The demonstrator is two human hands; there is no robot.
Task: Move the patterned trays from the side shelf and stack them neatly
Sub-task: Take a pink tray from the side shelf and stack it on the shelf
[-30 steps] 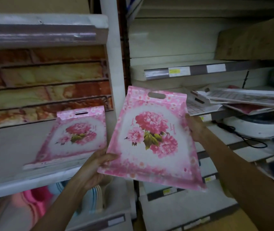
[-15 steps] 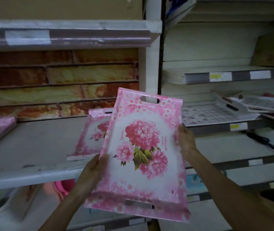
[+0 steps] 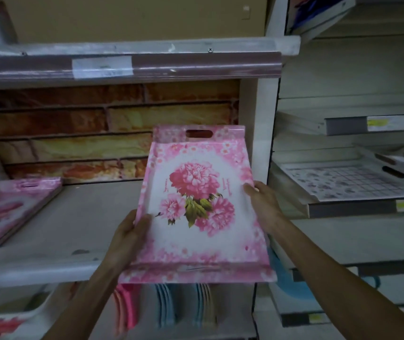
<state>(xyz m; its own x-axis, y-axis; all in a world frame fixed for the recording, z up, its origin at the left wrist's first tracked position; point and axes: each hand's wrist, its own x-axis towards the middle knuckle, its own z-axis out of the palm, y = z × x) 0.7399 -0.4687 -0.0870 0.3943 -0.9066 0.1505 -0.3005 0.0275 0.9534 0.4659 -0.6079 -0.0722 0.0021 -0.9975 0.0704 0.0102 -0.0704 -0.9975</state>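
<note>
Hands (image 3: 132, 231) on pink floral tray (image 3: 196, 209)

Dim shop shelving (image 3: 48, 266) with a white upright post (image 3: 261, 143) backed by brick-patterned panels (image 3: 97, 133).

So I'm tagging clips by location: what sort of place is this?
Most likely a shop's housewares aisle: white metal shelving with yellow price labels on its edges, a stack of identical pink floral trays, and one more pink floral plastic tray gripped by both hands.
</note>
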